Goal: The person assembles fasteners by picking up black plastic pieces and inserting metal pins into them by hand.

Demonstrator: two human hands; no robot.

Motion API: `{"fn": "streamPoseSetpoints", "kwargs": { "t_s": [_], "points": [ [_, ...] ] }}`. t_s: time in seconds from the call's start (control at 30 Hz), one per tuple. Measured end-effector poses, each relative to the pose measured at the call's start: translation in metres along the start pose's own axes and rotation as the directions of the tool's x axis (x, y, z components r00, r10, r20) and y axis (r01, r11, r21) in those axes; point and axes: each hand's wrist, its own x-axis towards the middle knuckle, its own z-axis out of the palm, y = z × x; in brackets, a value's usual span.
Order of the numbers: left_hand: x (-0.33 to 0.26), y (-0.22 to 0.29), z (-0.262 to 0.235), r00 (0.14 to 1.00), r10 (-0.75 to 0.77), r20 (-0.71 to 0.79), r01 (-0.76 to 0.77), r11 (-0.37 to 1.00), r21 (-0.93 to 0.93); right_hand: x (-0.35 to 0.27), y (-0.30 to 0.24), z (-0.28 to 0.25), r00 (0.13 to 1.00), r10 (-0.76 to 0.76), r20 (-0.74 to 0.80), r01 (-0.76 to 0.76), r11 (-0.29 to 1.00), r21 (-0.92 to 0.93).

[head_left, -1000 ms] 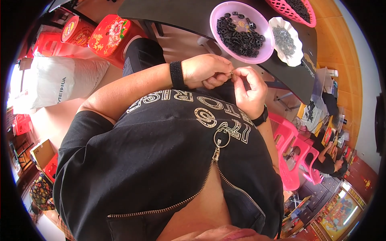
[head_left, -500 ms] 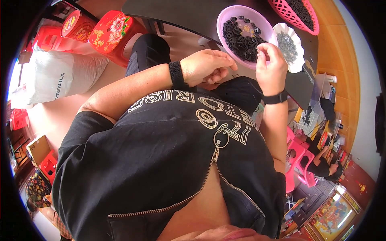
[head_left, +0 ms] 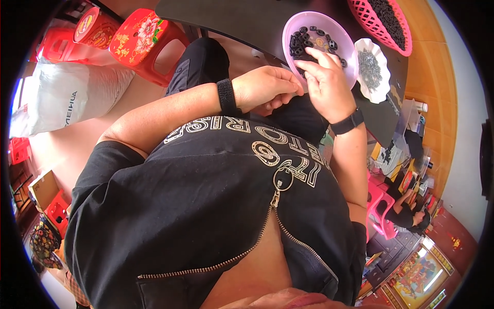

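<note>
A pale purple plastic bowl (head_left: 352,51) sits at the table's near edge, with small black oval parts (head_left: 298,44) inside. My right hand (head_left: 328,85) reaches over its near rim, fingers stretched out and apart among the black parts; nothing shows in its grasp. Left of the bowl, my left hand (head_left: 265,88) is closed, thumb and index finger pinched at their tips beside the rim. Whatever the pinch holds is too small to make out. To the right of the bowl, a white scalloped dish (head_left: 381,96) holds a heap of small greyish, shiny pieces (head_left: 369,69).
A pink lattice basket (head_left: 363,18) of black parts stands on the dark table (head_left: 231,20) at the far right. Red stools (head_left: 135,41) and a large white sack (head_left: 77,98) are on the left. Beyond my right arm, another person (head_left: 409,211) sits near pink chairs (head_left: 381,206).
My right hand has gone from a pinch between bowl and dish to spread fingers in the bowl. The left fingertips have closed together. Bowl and dish appear slightly lower in view.
</note>
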Motion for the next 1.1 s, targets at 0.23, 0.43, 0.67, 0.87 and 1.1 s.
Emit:
{"fn": "streamPoseSetpoints", "kwargs": {
  "t_s": [0.23, 0.43, 0.67, 0.87, 1.1],
  "points": [
    [0.001, 0.002, -0.006, 1.000, -0.024, -0.013, 0.024, 1.000, 0.020, -0.001, 0.014, -0.013, 0.987, 0.131, -0.092, -0.150, 0.961, -0.234],
    [0.006, 0.000, -0.008, 1.000, -0.022, 0.007, 0.021, 0.998, 0.059, 0.008, 0.002, 0.000, 0.995, 0.102, -0.019, -0.103, 0.994, -0.048],
    [0.003, 0.002, -0.010, 1.000, -0.010, 0.014, 0.009, 0.998, 0.055, 0.012, 0.008, 0.009, 0.991, 0.132, 0.006, -0.132, 0.991, -0.012],
    [0.004, 0.002, -0.011, 0.999, -0.022, 0.027, 0.020, 0.997, 0.077, 0.010, 0.007, 0.009, 0.986, 0.166, 0.002, -0.165, 0.986, -0.027],
    [0.005, 0.004, -0.010, 1.000, -0.031, 0.002, 0.031, 0.997, 0.067, 0.008, 0.008, 0.007, 0.989, 0.146, 0.030, -0.147, 0.988, 0.043]
  ]
}}
